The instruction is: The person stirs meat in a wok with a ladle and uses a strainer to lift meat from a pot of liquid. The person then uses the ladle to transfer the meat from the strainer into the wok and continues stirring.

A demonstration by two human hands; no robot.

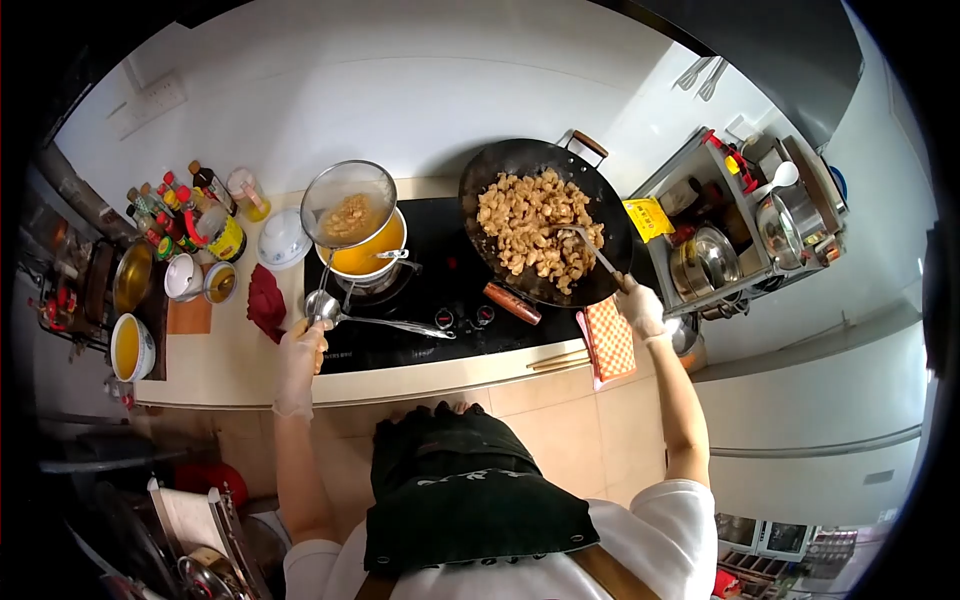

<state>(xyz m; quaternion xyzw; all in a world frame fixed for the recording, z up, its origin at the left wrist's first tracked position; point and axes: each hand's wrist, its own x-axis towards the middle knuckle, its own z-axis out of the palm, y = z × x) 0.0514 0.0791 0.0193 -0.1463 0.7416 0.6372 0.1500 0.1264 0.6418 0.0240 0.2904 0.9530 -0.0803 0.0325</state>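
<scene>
My left hand (304,345), in a clear glove, is closed round the handle of a mesh strainer (349,185). The strainer hangs above the far side of a pot (405,228) of orange-yellow liquid, with light brown bits (352,215) in its mesh. A metal ladle (385,322) lies at the stove's front, its bowl right by my left fingers. My gloved right hand (641,306) grips a spatula (597,251) whose blade reaches into a black wok (612,205). Browned chunks of food (535,222), perhaps meat, fill the wok's middle.
Bottles (205,185) crowd the left counter beside small bowls and a bowl of yellow liquid (128,347). A dark red cloth (266,302) lies left of the black cooktop (400,348). Chopsticks (558,361) and a checked cloth (610,340) are at the front edge; a shelf (745,270) stands right.
</scene>
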